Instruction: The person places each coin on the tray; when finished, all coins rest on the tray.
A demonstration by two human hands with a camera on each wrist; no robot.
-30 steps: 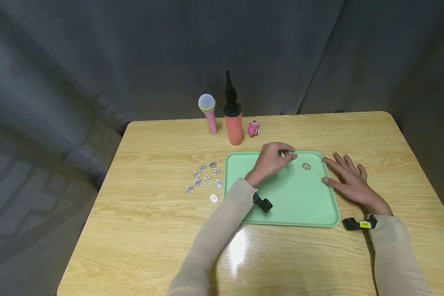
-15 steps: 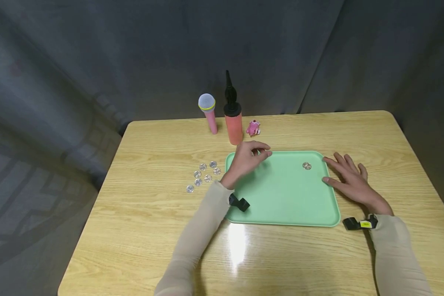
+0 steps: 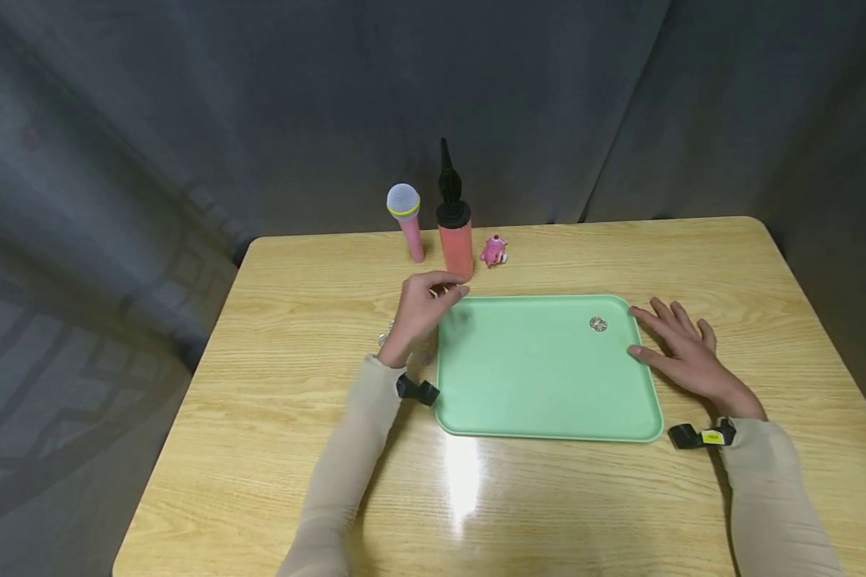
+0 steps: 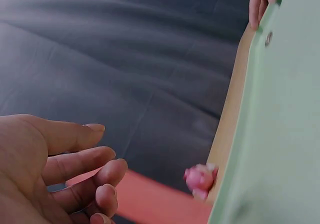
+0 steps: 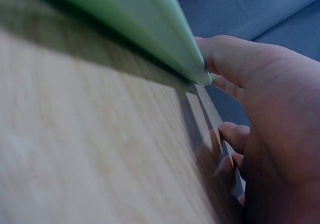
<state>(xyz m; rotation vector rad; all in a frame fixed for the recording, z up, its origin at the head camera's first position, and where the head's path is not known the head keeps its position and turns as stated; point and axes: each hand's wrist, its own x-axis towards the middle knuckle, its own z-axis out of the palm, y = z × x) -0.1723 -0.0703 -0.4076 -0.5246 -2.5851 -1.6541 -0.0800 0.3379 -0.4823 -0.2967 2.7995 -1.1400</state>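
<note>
Mint-green plastic meets the right hand (image 3: 681, 357) at its fingertips: thumb and forefinger touch the right rim of a rectangular tray (image 3: 548, 385), the other fingers spread beyond it over the table. The left hand (image 3: 414, 312) hangs in the air just beside the tray's back left corner, its fingers loosely bent, with a gap between thumb and fingertips. One shiny round coin (image 3: 598, 324) lies flat on the tray, near the back right corner and close to the right forefinger. More silvery coins (image 3: 382, 340) lie on the table left of the tray; the left hand and wrist hide most of them, so their number cannot be told.

Behind the tray stand a coral balloon pump (image 3: 456, 248) with a black nozzle, a pink toy microphone (image 3: 404, 200) to its left, and a small pink figurine (image 3: 494, 251) to its right. Beige sleeves cover both arms. Dark grey curtain (image 3: 520, 96) surrounds the pale wooden table (image 3: 260, 433).
</note>
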